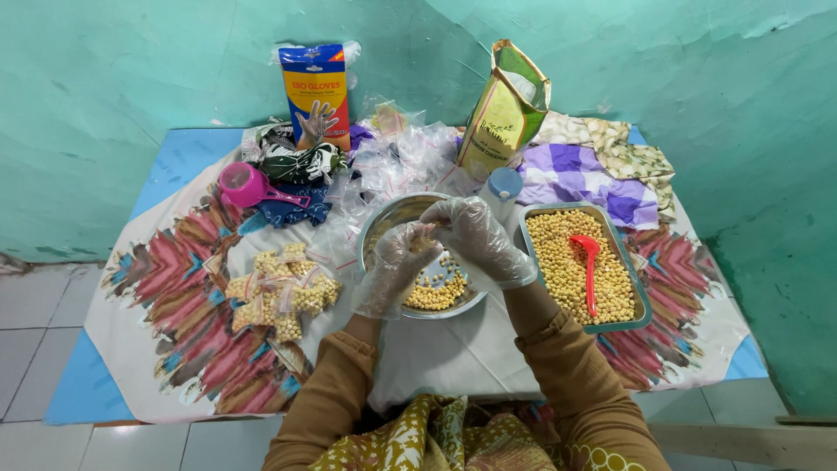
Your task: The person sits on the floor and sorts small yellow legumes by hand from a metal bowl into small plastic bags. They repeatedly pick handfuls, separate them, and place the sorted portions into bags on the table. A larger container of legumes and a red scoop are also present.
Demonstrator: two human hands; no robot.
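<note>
Both my hands wear thin clear plastic gloves and meet above a round metal bowl (381, 221) that holds yellow chickpeas (433, 293). My left hand (397, 262) and my right hand (475, 234) together pinch a small clear bag with a few chickpeas in it, fingertips touching over the bowl's middle. A rectangular metal tray (645, 296) full of chickpeas lies to the right, with a red plastic spoon (590, 270) resting in it. A heap of small filled bags (279, 292) sits to the left of the bowl.
Behind the bowl lie loose empty clear bags (397, 161), a pink measuring cup (244, 185), a blue-and-orange glove packet (318, 92), a green-yellow pouch (506, 109), a white bottle with a blue cap (503, 186) and folded cloths (584, 174). A patterned cloth (174, 305) covers the low blue table against a green wall.
</note>
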